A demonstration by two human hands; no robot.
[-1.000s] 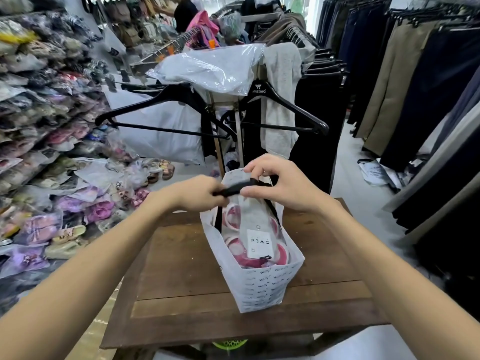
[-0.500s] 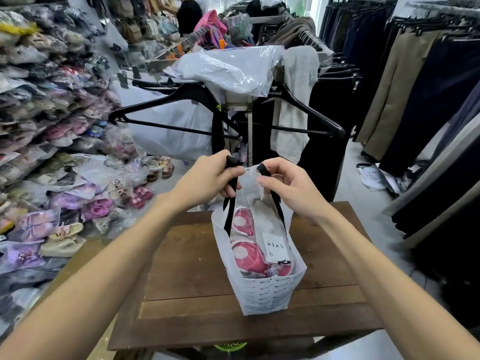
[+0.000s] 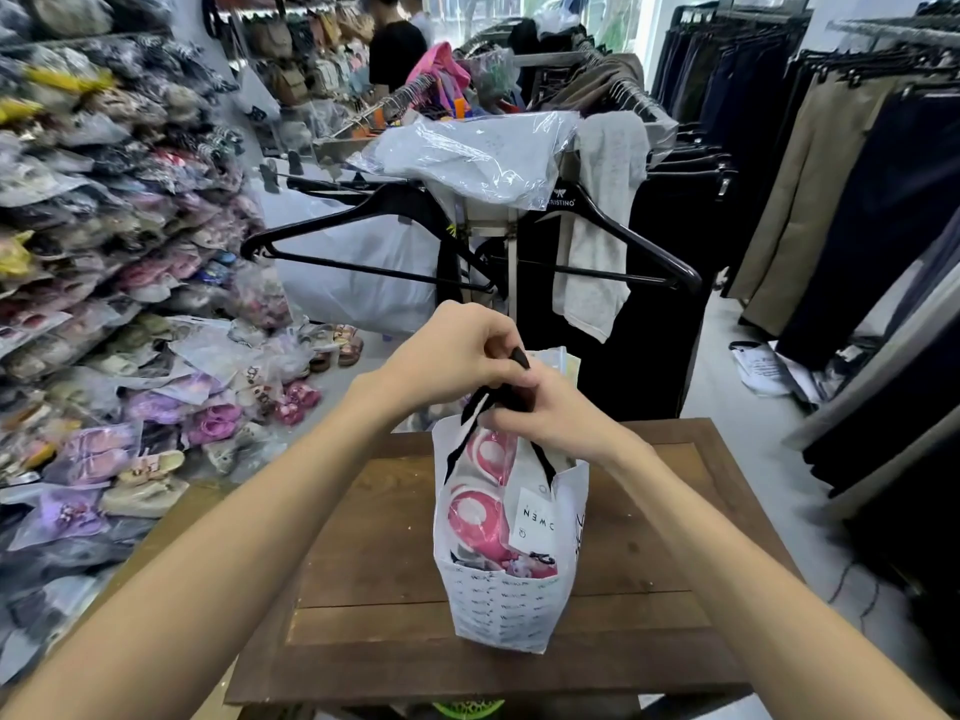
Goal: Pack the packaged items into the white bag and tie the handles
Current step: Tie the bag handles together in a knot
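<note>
A white bag (image 3: 506, 608) with small printed lettering stands upright on the wooden table (image 3: 384, 532). Inside it are packaged items (image 3: 480, 517), pink and white, with a white label reading "OWEN". Two black ribbon handles (image 3: 475, 413) rise from the bag's rim and meet above its mouth. My left hand (image 3: 452, 353) pinches the handles from above, one black end poking out between its fingers. My right hand (image 3: 550, 413) grips the handles just below and to the right. Both hands touch over the bag, and how the handles cross there is hidden by my fingers.
A rack with black hangers (image 3: 415, 220) and a plastic-wrapped garment (image 3: 467, 148) stands right behind the table. Piles of bagged shoes (image 3: 104, 283) fill the left side. Rails of dark trousers (image 3: 857, 174) line the right. A person (image 3: 395, 44) stands far back.
My hands, held apart with one handle each half a second ago, have come together above the bag, crossing the black handles between them. My view has shifted slightly.
</note>
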